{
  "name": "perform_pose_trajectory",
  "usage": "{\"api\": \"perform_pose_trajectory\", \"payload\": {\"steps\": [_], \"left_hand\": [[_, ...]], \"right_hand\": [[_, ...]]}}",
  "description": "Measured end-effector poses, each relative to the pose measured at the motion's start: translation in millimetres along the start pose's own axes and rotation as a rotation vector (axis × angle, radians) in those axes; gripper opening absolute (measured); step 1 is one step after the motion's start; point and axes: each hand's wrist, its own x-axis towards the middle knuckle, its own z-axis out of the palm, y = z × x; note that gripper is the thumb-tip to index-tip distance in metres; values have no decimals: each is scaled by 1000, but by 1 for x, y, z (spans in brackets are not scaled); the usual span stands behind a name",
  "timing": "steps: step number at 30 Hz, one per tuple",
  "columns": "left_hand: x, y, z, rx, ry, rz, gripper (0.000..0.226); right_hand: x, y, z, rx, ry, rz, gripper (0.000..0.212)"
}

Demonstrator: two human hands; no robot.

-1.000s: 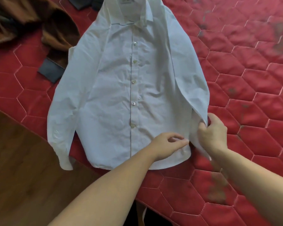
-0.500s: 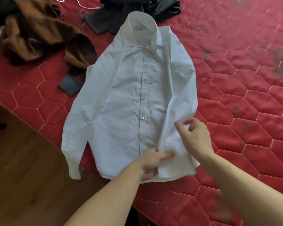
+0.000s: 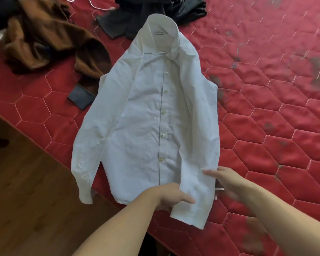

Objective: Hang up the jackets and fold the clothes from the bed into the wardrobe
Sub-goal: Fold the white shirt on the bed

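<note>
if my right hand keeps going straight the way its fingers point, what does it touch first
Most likely the white shirt. The right hand is open, its fingers aimed left at the folded-in sleeve near the hem, right at its edge. The blur hides whether the fingertips already touch it.

A bed covered by a red quilted mattress stitched in a hexagon pattern [image 3: 266, 126] is seen from above, with dark stains scattered over its right part. A white long-sleeved button-up shirt [image 3: 151, 122] is laid face up at its middle, collar away from the camera, its one sleeve hanging over the near edge and the other folded in over the front. A crumpled brown jacket [image 3: 50, 39] is spread at the upper left, with a dark grey cuff [image 3: 80, 97] lying just beside the shirt. A heap of black clothing [image 3: 155, 13] is piled beyond the collar. A thin white cable [image 3: 98, 5] is seen at the top edge. Wooden flooring [image 3: 26, 191] borders the bed at the lower left.
</note>
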Motion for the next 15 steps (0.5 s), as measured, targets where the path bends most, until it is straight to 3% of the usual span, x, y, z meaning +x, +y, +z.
{"api": "perform_pose_trajectory", "payload": {"steps": [3,5,7,10,13,15], "left_hand": [[6,16,-4,-213,99,99,34],[13,27,-15,-154,160,91,33],[23,37,-33,-23,185,52,31],[33,62,-64,97,264,43,19],[50,93,-90,206,454,167,22],[63,118,-104,244,588,255,20]], "right_hand": [[10,-26,0,59,34,34,46],[22,-46,-2,-195,185,13,58],[35,-71,-11,-521,465,-116,67],[65,-119,-29,-582,732,-341,55],[101,-184,-40,-491,803,-526,25],[125,-228,-42,-514,816,-601,30]]}}
